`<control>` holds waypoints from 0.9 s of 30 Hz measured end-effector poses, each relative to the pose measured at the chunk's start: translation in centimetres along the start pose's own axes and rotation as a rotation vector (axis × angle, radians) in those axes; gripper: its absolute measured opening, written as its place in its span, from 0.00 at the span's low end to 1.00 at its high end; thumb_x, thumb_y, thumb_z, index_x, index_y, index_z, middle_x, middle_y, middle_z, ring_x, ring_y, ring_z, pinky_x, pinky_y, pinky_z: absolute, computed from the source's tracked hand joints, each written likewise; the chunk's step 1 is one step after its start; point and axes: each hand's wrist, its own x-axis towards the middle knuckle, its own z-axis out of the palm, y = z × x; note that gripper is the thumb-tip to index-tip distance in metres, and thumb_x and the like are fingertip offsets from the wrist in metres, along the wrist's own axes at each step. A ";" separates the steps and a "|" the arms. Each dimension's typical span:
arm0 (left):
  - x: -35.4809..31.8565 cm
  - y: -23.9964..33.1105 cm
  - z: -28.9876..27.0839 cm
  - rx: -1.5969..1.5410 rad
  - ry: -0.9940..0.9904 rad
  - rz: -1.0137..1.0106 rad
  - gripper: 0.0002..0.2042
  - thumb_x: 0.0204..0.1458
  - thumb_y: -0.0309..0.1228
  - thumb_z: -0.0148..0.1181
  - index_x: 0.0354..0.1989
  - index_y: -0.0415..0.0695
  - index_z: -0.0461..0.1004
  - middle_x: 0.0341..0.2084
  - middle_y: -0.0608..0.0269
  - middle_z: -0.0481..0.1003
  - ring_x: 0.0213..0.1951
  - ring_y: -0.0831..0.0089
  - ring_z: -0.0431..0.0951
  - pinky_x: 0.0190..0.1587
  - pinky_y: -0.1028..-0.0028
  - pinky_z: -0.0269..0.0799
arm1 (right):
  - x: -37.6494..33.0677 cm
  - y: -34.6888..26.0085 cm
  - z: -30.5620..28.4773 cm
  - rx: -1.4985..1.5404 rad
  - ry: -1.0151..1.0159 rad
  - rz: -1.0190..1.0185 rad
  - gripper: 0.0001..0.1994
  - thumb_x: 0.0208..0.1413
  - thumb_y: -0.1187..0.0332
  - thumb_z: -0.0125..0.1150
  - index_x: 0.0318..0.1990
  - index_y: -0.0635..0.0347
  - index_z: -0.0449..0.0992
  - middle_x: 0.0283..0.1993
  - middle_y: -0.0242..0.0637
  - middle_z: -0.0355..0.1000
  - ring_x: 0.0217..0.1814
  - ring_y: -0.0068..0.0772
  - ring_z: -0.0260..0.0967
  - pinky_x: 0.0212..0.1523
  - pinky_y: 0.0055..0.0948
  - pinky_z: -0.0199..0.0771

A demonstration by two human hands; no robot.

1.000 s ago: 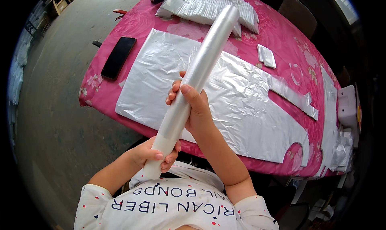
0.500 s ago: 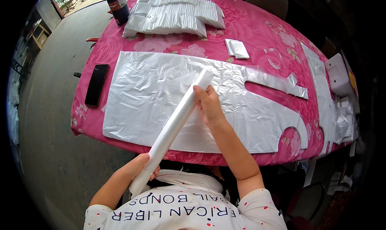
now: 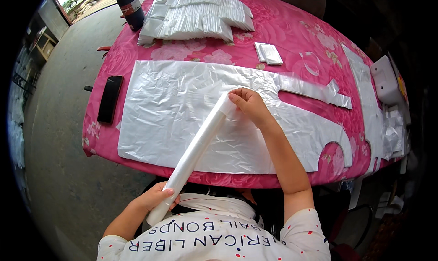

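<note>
A long white folded plastic apron [image 3: 199,140] slants across my front, from my belly up over the table. Around its near, lower end my left hand [image 3: 157,197] is closed, thumb on top. At the far end my right hand [image 3: 248,103] pinches the tip between thumb and fingers, where a short flap bends over. Beneath it, thin white plastic aprons [image 3: 159,110] lie spread flat on the table, with curved cutouts and a narrow strap toward the right. How many layers lie there I cannot tell.
A pink flowered cloth [image 3: 292,33] covers the table. Many small folded white packets [image 3: 196,19] stand in rows at the back; a few more packets [image 3: 269,54] lie nearer. A black phone [image 3: 110,100], a dark jar [image 3: 130,7], more plastic film [image 3: 365,96] and a white box [image 3: 385,80] sit around.
My right hand has slid to the far tip and now pinches it, and the tip has come lower and nearer. My left hand still grips the near end.
</note>
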 end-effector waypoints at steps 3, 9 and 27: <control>0.1 0.2 0.1 0.026 0.005 -0.020 0.36 0.44 0.52 0.60 0.56 0.39 0.60 0.24 0.61 0.72 0.21 0.77 0.70 0.25 0.78 0.67 | 0.5 -0.1 -0.2 -0.137 -0.150 0.061 0.12 0.50 0.62 0.61 0.33 0.64 0.75 0.26 0.28 0.70 0.26 0.15 0.63 0.26 0.18 0.64; -0.7 -0.4 -0.1 0.017 0.014 -0.030 0.37 0.43 0.53 0.61 0.54 0.38 0.60 0.27 0.59 0.73 0.22 0.77 0.71 0.27 0.78 0.68 | -0.4 -0.6 -1.0 -0.138 -0.123 0.113 0.08 0.49 0.66 0.61 0.30 0.63 0.76 0.25 0.26 0.70 0.25 0.14 0.62 0.26 0.17 0.63; -3.4 6.5 -2.3 0.837 -0.136 -0.197 0.26 0.42 0.39 0.67 0.48 0.38 0.70 0.40 0.59 0.75 0.42 0.70 0.74 0.46 0.72 0.68 | 2.1 4.8 -16.6 -0.342 0.451 -0.279 0.10 0.54 0.69 0.56 0.35 0.68 0.75 0.28 0.32 0.73 0.28 0.19 0.66 0.32 0.20 0.66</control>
